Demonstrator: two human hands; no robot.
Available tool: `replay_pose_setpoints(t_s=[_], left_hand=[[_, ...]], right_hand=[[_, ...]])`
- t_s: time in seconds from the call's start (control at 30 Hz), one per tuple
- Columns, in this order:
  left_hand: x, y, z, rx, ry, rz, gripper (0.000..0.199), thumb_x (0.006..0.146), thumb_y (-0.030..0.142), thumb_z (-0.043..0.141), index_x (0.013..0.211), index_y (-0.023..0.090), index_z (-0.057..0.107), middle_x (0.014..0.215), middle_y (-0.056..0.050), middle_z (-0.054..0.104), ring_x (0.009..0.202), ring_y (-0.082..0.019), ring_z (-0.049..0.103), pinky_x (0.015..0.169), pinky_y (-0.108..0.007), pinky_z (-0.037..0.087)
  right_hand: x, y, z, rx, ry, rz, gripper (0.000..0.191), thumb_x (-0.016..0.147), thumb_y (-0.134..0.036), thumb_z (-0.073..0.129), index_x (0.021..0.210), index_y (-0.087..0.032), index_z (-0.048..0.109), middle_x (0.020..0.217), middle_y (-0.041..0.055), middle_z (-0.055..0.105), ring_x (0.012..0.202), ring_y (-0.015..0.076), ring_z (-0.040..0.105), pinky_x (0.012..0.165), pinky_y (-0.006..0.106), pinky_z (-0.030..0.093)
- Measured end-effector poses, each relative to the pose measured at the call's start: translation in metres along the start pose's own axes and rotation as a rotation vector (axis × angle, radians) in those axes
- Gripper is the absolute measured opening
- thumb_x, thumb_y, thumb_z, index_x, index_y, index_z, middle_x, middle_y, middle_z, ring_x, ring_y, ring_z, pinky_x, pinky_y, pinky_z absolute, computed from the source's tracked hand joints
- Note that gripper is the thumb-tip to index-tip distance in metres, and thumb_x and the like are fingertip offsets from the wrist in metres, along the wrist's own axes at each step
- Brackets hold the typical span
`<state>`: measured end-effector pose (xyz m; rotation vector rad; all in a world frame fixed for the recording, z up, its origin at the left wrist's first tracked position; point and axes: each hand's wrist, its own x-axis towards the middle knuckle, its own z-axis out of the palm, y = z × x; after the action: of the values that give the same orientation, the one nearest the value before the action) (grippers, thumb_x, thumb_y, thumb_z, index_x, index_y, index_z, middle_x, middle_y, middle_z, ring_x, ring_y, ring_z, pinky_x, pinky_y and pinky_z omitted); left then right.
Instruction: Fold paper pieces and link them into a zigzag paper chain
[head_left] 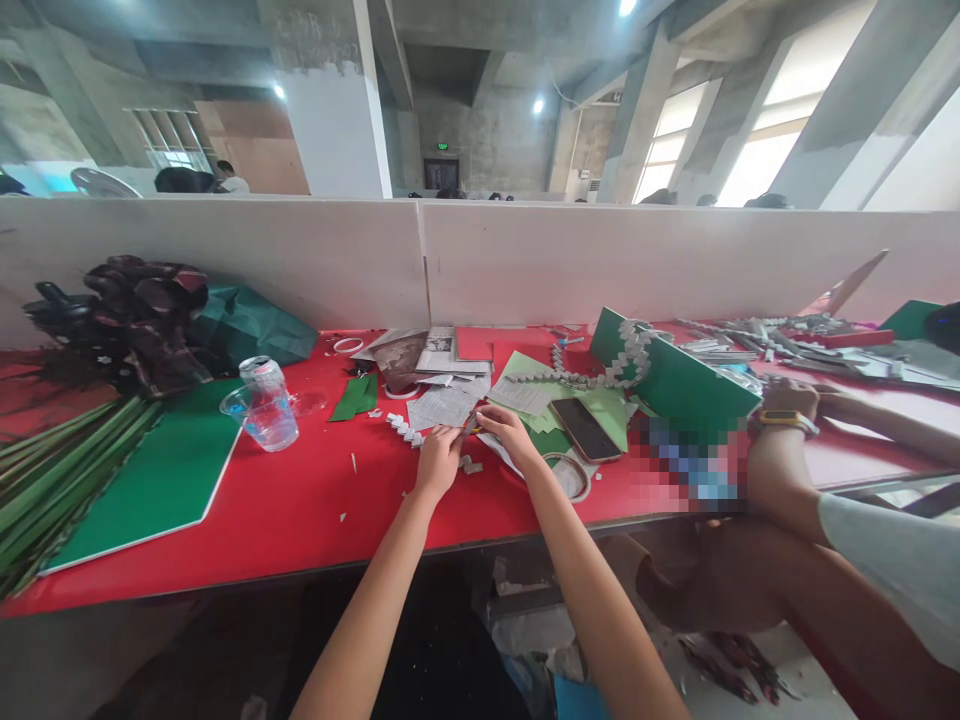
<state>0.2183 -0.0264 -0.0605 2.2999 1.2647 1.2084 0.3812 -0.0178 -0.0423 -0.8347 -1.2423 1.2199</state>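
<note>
Over the red tabletop (300,500), my left hand (439,462) and my right hand (508,432) meet with fingers closed. Both pinch a small piece of printed paper (470,424), its details partly covered by the fingers; a yellowish bit shows there. Beside my left hand lies a short chain of folded white paper (403,430), its right end reaching the fingers. Small folded paper pieces (471,466) rest just below my hands. Printed paper sheets (442,405) lie beyond them. Right of my right hand are a phone (585,430) and a roll of tape (571,478).
A plastic cup (274,425) with a can (262,375) stands left. Green board (150,480), long leaves (60,480) and dark bags (142,310) fill the far left. A folded green board (675,370) carries another paper chain (634,355). A co-worker's arm (784,460) rests at right.
</note>
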Motion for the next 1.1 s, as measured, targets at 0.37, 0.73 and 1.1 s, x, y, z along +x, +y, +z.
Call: replay_pose_setpoints(t_s=[0.37,0.73,1.1], left_hand=[[0.000,-0.003,-0.002,-0.093,0.170,-0.107,0.024,0.090,0.021,0.049,0.101,0.020,0.070,0.090,-0.009,0.067,0.094,-0.024,0.058,0.084,-0.036,0.045],[0.005,-0.003,-0.008,-0.587,0.301,-0.394,0.041,0.076,0.035,0.067,0.113,0.017,0.064,0.090,-0.005,0.068,0.084,-0.019,0.062,0.081,-0.031,0.048],[0.006,0.007,-0.009,-0.557,0.119,-0.214,0.022,0.079,0.036,0.063,0.081,0.017,0.073,0.089,-0.007,0.066,0.092,-0.022,0.061,0.085,-0.032,0.047]], right_hand=[[0.003,0.008,-0.004,-0.211,-0.007,-0.107,0.023,0.073,-0.035,0.066,0.089,-0.018,0.067,0.083,0.0030,0.067,0.078,0.0170,0.060,0.073,0.028,0.045],[0.000,0.013,-0.002,-0.376,-0.078,-0.145,0.020,0.075,-0.035,0.067,0.085,-0.017,0.070,0.079,0.0026,0.067,0.072,0.0155,0.058,0.068,0.026,0.043],[-0.001,0.012,-0.001,-0.145,-0.162,-0.028,0.029,0.066,-0.039,0.077,0.080,-0.017,0.065,0.076,0.0020,0.065,0.068,0.0137,0.060,0.068,0.027,0.046]])
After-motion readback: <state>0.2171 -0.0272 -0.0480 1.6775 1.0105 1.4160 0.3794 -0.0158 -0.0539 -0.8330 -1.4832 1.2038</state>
